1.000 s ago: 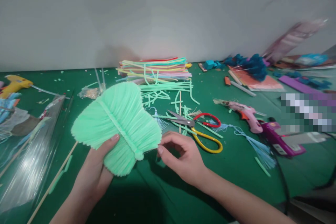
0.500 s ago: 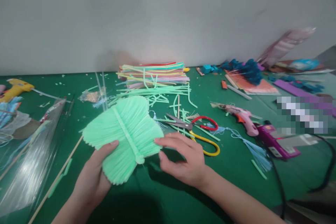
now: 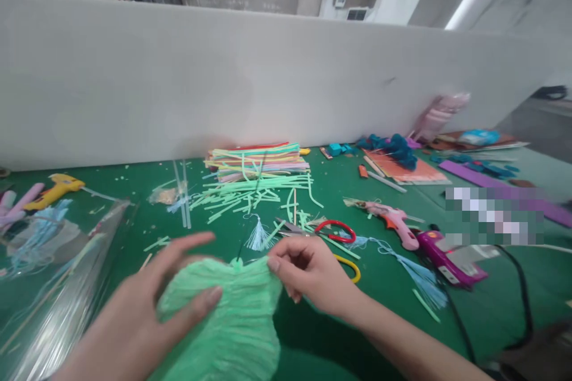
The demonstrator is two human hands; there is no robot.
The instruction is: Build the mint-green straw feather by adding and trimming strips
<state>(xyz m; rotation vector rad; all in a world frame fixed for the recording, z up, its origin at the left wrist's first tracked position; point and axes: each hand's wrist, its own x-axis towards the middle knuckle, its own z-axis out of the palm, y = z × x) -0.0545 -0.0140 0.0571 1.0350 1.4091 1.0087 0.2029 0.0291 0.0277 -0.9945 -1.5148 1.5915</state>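
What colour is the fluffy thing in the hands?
Mint green, with fine ribbed lines; the fluffy piece shows best in the head view.

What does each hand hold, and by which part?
Both hold the green ribbed fan piece: left hand lies across its left side, right hand pinches its upper right edge.
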